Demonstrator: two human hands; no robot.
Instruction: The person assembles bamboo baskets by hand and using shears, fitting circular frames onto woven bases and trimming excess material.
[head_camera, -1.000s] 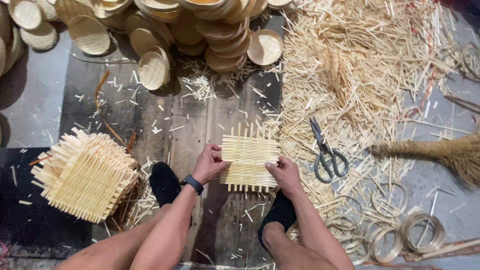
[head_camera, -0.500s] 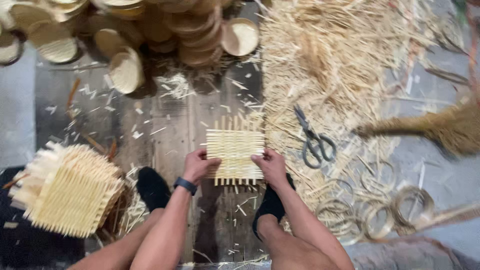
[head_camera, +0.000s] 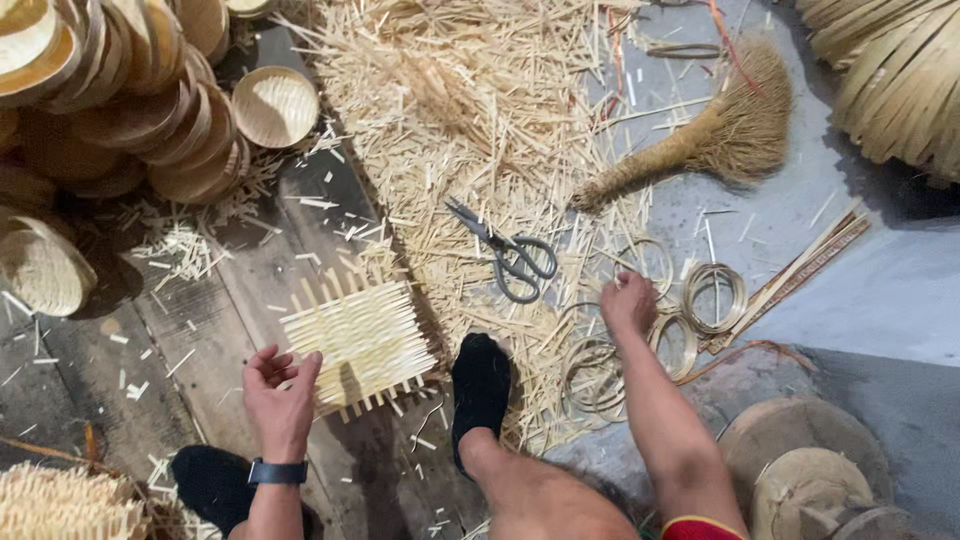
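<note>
Right hand (head_camera: 628, 302) fingertips hidden among bamboo rings (head_camera: 668, 300)

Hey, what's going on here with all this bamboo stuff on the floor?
A person sits on the floor weaving bamboo. The left hand rests on the edge of a square woven mat lying on the wooden boards. The right hand reaches out to a cluster of bamboo rings. Scissors lie on a heap of splints, with a hand broom beyond and stacked round baskets at the upper left.
</note>
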